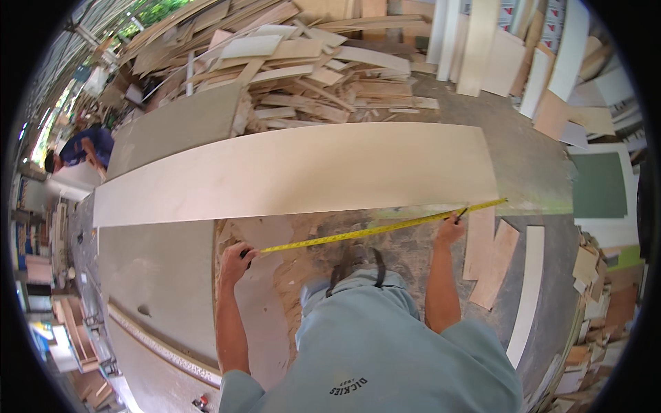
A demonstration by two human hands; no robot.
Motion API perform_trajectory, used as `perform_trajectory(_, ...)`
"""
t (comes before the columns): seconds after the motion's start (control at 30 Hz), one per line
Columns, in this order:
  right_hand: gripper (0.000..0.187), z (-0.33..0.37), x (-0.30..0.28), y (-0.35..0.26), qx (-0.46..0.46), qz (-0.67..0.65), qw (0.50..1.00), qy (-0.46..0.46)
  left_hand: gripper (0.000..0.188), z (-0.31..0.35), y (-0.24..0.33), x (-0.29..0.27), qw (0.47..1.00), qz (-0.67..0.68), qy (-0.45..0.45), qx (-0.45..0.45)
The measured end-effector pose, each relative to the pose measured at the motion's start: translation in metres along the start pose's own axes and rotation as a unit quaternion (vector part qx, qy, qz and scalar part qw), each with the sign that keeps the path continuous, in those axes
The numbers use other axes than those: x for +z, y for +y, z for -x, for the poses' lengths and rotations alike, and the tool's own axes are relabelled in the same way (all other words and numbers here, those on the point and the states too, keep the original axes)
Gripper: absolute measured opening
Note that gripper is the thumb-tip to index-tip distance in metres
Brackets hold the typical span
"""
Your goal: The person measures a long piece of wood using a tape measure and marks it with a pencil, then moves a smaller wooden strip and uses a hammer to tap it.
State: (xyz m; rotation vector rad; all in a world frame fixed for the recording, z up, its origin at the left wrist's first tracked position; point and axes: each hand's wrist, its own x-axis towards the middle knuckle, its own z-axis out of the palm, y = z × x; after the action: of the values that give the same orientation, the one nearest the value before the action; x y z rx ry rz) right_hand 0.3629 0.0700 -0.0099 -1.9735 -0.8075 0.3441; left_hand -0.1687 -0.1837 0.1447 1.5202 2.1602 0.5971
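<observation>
A long pale board (296, 172) lies crosswise before me. Along its near edge stretches the yellow blade of a tape measure (358, 234), its free end reaching past the board's right end. My left hand (236, 265) is closed round the dark case of the tape measure, left of the middle. On the right, my right hand (449, 232) is closed at the blade, near the board's right corner. A slim dark pencil-like thing (463, 212) sticks out of its fingers against the blade; its exact kind is too small to tell.
A heap of wood offcuts (303, 76) lies beyond the board. Grey panels (158, 275) are at left, narrow strips (527, 296) at right. More boards (482, 48) lean at the back right. Another person (86, 148) bends over at far left.
</observation>
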Motion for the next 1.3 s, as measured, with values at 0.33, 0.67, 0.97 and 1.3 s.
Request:
perform_trajectory(0.33,0.041,0.002,0.047,-0.041,0.068,-0.007,0.997,0.019,0.03,-0.069,-0.023,-0.026,0.997,0.015,-0.067,-0.042)
perform_trajectory(0.67,0.042,-0.043,0.091,0.002,0.057,-0.106,0.993,-0.012,0.027,-0.087,-0.031,-0.017,0.988,0.064,-0.127,0.055)
perform_trajectory(0.97,0.037,0.169,0.122,-0.199,-0.015,-0.161,0.852,-0.497,0.028,0.025,0.013,0.045,0.971,0.185,0.107,-0.11)
perform_trajectory(1.3,0.018,0.346,0.045,-0.244,-0.171,-0.148,0.485,-0.845,0.023,0.215,0.091,0.105,0.817,0.346,0.321,-0.332)
